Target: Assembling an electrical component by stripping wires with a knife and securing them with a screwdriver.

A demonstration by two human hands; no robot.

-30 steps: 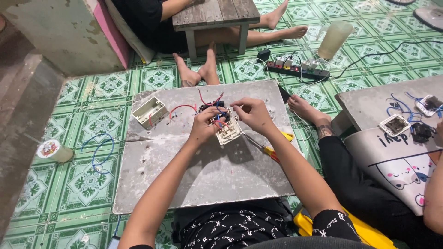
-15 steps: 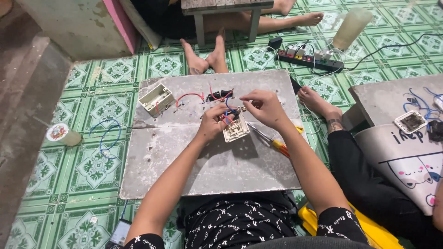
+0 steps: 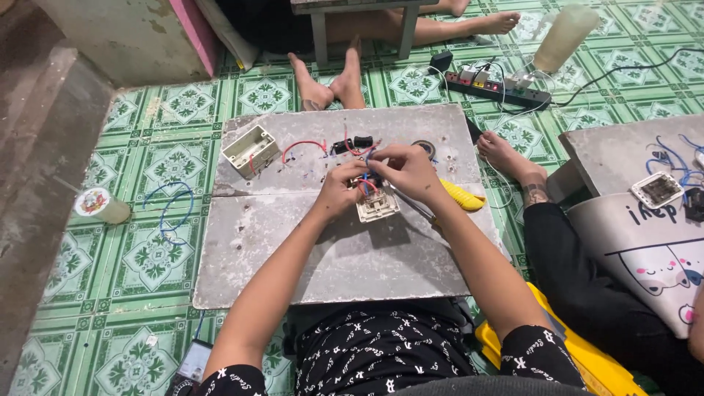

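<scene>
While the left hand pinches the switch plate mid-frame on the tabletop, the right hand grips its wires.

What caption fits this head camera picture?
Both hands work wires into a white switch on a grey board.

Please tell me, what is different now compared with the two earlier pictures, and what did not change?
Little changed. Both hands stayed on the white switch plate with its red and blue wires; the left hand and right hand look drawn closer together over it. The camera view shifted, so the grey board sits differently in the picture. The white wall box, the yellow-handled tool and the power strip lie where they were.
</scene>
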